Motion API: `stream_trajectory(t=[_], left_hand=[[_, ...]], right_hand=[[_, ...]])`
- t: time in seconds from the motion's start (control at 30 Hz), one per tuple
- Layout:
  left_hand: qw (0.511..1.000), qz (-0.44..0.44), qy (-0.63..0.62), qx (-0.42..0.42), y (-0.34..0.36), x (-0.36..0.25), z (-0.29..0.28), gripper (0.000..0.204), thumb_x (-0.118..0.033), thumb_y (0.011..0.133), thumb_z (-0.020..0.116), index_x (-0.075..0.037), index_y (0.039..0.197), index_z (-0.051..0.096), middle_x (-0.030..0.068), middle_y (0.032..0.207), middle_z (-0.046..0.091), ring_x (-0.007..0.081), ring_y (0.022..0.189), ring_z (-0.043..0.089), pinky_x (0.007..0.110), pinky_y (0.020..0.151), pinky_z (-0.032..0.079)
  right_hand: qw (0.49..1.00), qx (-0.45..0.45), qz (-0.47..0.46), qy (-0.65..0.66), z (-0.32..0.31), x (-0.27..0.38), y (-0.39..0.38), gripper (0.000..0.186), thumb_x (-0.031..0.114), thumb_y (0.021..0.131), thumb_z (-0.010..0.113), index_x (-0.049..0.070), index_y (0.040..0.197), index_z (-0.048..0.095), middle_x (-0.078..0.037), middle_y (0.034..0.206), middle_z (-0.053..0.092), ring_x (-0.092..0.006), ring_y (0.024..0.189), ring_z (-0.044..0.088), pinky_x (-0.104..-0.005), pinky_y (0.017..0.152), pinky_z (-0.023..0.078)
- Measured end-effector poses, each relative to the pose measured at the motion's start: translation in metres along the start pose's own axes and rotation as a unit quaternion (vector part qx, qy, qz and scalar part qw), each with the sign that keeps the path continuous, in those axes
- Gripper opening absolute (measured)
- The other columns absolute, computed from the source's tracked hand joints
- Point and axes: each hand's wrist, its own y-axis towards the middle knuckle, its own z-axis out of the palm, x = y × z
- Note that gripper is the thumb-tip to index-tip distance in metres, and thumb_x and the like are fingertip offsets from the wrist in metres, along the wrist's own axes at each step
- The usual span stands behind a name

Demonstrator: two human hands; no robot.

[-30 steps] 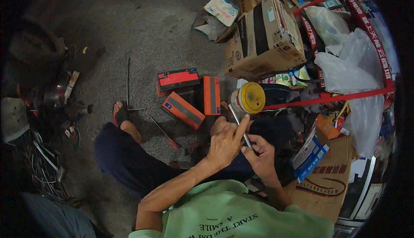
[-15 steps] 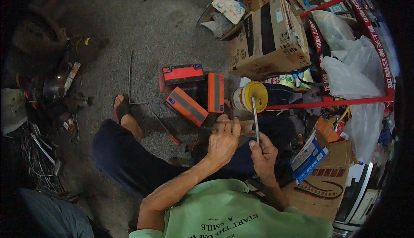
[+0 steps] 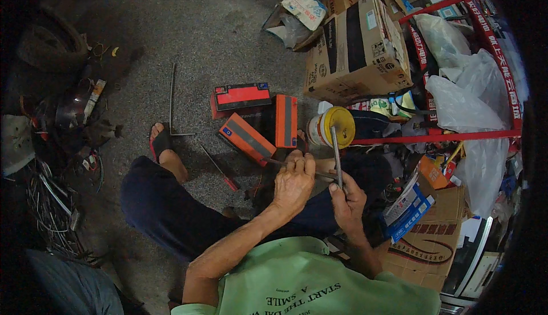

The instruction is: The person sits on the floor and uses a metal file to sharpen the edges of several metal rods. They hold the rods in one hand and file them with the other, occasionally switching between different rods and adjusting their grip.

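Two hands: we see both meet at the picture's middle, above the lap in dark trousers
Right hand (image 3: 348,201): we see its fingers clamped on a slim grey metal rod (image 3: 337,155), which stands upright and points to twelve o'clock
Left hand (image 3: 294,181): curled over a thin metal pin (image 3: 274,161) that juts toward ten o'clock; whether it truly pinches the pin, we cannot tell
Rod's tip: just below a yellow-flanged wire spool (image 3: 330,126), at twelve o'clock of the hands
Boxes: three orange and black rectangular battery boxes (image 3: 251,115) lie on the grey concrete floor (image 3: 200,35) at eleven o'clock
Carton: a big brown cardboard box (image 3: 354,47) at one o'clock
Foot: a bare foot in a sandal (image 3: 162,146) at nine o'clock, near a red-handled screwdriver (image 3: 220,169)
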Motion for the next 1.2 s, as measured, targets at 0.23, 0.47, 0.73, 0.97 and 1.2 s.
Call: stream_trajectory(t=[0.23, 0.47, 0.73, 0.97, 1.2], left_hand=[[1.000, -0.011, 0.000, 0.027, -0.002, 0.000, 0.000, 0.045, -0.005, 0.074, 0.063, 0.007, 0.116, 0.053, 0.0217, 0.104, 0.060, 0.0330, 0.097, 0.063, 0.037, 0.070, 0.056], [0.999, -0.017, -0.019, 0.032, -0.001, 0.002, 0.000, 0.045, -0.005, 0.074, 0.063, 0.008, 0.116, 0.052, 0.0241, 0.111, 0.059, 0.0354, 0.102, 0.062, 0.037, 0.075, 0.056], [0.999, -0.011, -0.024, 0.037, 0.000, 0.004, 0.000, 0.044, -0.004, 0.073, 0.063, 0.006, 0.115, 0.051, 0.0226, 0.111, 0.058, 0.0342, 0.104, 0.061, 0.037, 0.077, 0.055], [0.996, 0.002, -0.050, 0.070, -0.002, 0.016, 0.005, 0.046, 0.001, 0.070, 0.064, 0.004, 0.114, 0.050, 0.0194, 0.112, 0.056, 0.0347, 0.101, 0.059, 0.038, 0.077, 0.054], [0.995, -0.002, -0.068, 0.077, -0.004, 0.014, 0.009, 0.065, 0.002, 0.065, 0.067, 0.006, 0.126, 0.045, 0.0203, 0.113, 0.055, 0.0363, 0.106, 0.057, 0.040, 0.080, 0.054]], right_hand=[[0.998, 0.033, -0.045, -0.021, -0.008, -0.006, 0.008, 0.029, 0.008, 0.090, 0.061, -0.003, 0.116, 0.061, 0.001, 0.065, 0.051, -0.0044, 0.059, 0.044, -0.0237, 0.052, 0.038], [0.997, 0.051, -0.054, -0.006, -0.008, -0.006, 0.013, 0.030, 0.007, 0.090, 0.061, -0.003, 0.118, 0.061, -0.001, 0.065, 0.052, -0.0051, 0.059, 0.046, -0.0241, 0.053, 0.039], [0.999, 0.039, -0.020, 0.031, -0.008, -0.006, 0.020, 0.031, 0.010, 0.092, 0.059, -0.002, 0.121, 0.060, 0.002, 0.070, 0.058, -0.0042, 0.060, 0.049, -0.0228, 0.053, 0.040], [0.989, 0.002, 0.094, 0.117, -0.013, -0.011, 0.030, 0.033, 0.016, 0.094, 0.059, -0.002, 0.123, 0.059, 0.004, 0.060, 0.047, -0.0026, 0.045, 0.040, -0.0206, 0.042, 0.035], [0.989, 0.022, 0.105, 0.099, -0.019, -0.011, 0.031, 0.029, 0.014, 0.095, 0.057, 0.000, 0.119, 0.061, 0.002, 0.060, 0.048, -0.0038, 0.045, 0.040, -0.0219, 0.043, 0.036]])
